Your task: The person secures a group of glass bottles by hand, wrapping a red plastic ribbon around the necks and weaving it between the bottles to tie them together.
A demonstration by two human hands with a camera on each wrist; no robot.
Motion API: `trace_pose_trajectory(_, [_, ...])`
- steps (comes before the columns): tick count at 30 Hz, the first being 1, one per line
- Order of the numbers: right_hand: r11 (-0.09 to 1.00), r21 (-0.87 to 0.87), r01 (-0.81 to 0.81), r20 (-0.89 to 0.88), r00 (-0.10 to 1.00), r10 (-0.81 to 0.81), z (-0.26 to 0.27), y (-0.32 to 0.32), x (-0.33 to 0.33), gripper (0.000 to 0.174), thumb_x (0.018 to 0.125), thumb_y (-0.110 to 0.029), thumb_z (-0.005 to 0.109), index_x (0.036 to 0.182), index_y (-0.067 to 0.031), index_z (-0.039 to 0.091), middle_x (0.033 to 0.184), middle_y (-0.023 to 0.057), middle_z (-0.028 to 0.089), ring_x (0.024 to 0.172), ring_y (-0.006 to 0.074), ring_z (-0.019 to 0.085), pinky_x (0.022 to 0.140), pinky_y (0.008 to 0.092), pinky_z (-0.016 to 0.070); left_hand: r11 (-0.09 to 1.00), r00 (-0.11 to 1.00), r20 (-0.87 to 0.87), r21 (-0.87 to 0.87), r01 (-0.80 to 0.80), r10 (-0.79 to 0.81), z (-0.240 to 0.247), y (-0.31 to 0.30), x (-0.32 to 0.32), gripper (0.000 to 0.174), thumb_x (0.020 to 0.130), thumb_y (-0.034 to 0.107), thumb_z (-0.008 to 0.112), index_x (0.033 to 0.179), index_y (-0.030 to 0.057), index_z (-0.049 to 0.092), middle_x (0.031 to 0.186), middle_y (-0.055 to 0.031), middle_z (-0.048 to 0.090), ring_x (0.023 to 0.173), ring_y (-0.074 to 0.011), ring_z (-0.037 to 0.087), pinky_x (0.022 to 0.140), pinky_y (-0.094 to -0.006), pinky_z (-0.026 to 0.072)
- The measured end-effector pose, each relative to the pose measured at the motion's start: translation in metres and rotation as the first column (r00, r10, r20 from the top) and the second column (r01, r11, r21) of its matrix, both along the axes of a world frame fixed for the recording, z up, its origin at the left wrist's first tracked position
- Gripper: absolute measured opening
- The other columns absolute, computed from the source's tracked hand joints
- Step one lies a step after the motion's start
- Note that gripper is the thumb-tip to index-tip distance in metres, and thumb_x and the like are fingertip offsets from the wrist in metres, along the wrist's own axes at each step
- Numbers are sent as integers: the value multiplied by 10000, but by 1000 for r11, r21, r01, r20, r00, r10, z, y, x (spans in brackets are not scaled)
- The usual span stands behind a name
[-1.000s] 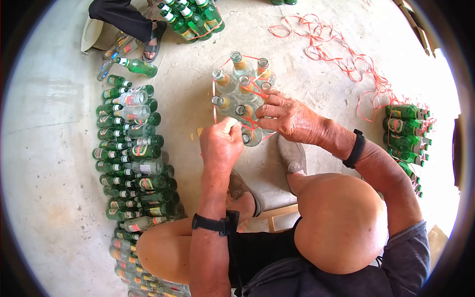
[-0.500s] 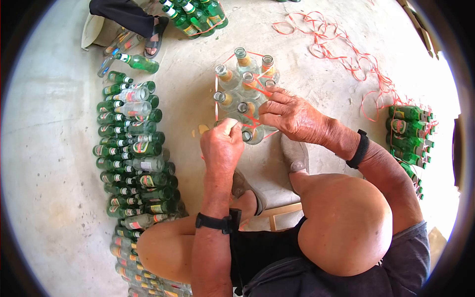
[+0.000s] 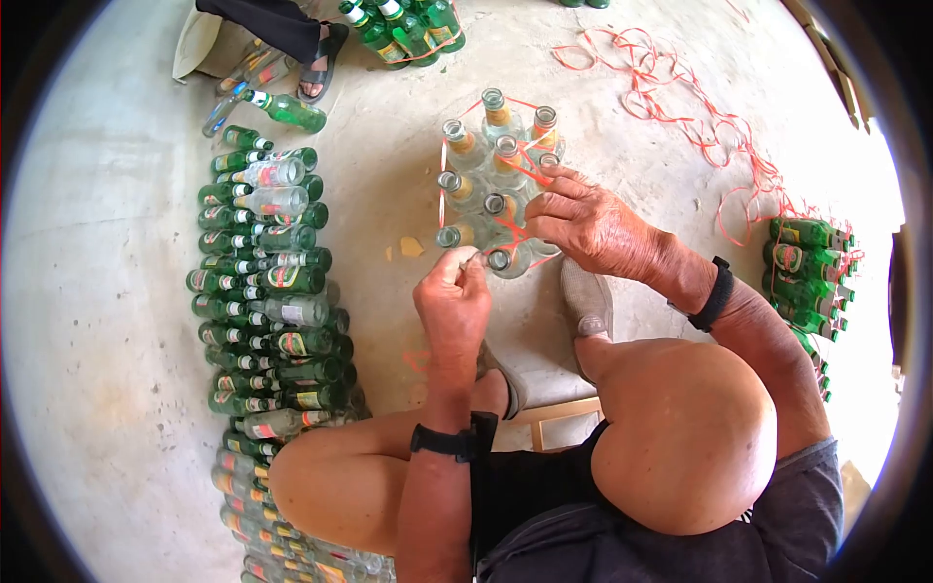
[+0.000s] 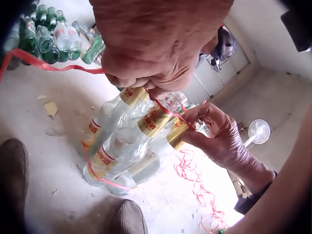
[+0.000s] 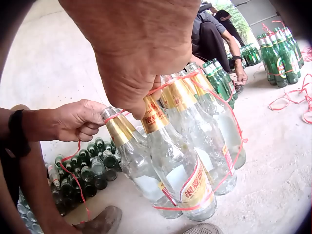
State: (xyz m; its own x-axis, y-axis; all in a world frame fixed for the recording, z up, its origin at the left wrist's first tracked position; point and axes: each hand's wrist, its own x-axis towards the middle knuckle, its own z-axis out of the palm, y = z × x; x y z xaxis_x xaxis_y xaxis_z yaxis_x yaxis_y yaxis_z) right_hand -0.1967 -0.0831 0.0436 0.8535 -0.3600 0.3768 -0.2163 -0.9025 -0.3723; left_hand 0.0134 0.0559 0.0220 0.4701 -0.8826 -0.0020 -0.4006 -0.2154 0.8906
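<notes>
The left hand point(image 3: 453, 303) and right hand point(image 3: 598, 225), fingers curled, pinch red string point(image 4: 38, 62); pulling too hard could tip the bottles point(image 5: 180, 163).

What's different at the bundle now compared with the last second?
The left hand has drawn back slightly towards the person, uncovering a bottle neck at the bundle's near left corner. No new grip or release shows: both hands pinch the red strap. The right hand and the clear bottles keep their places.
</notes>
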Motion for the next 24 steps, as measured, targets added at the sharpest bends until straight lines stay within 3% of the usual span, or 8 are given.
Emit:
trace_pose_trajectory(9, [1000,-8,10,-18,1000,-11,4,1,1,271,784,-36,752,1040,-106,699,1107,24,703,1117,272,670,1225,499,454,997,996,-71,-42,-61,58,-9,11,-3,60,953,-2,727,1012,-11,734,669,-21,620,606,-61,525,572,-282,463])
trace_pose_trajectory(12, [1000,-11,8,-27,1000,-8,5,1,1,263,793,-50,735,1047,-110,708,1109,27,707,1137,283,666,1222,496,455,996,994,-99,-73,-52,44,-11,15,-4,55,993,-1,714,1014,-52,719,724,57,592,655,-8,478,571,-223,389])
trace_pose_trajectory(15, [1000,-21,5,-38,999,-5,5,2,2,268,799,-66,723,1063,-114,717,1121,32,710,1168,294,661,1225,493,451,995,991,-128,-81,-56,45,-3,15,-6,65,999,-2,702,1019,-60,724,723,64,587,644,-6,469,556,-224,370])
trace_pose_trajectory(19, [1000,-15,7,-58,998,-8,5,2,1,274,805,-69,724,1076,-112,721,1146,36,717,1200,304,663,1232,496,444,996,965,-254,-28,-80,71,-9,17,-6,90,989,-2,709,1035,-73,739,722,76,579,635,3,452,547,-217,349])
trace_pose_trajectory(24, [1000,0,9,-43,999,-9,5,3,3,242,814,-35,771,1026,-113,681,1109,21,707,1120,267,677,1234,525,435,991,903,-409,35,-131,134,-5,18,-9,126,978,15,732,1065,-74,755,740,83,588,633,8,444,549,-207,341])
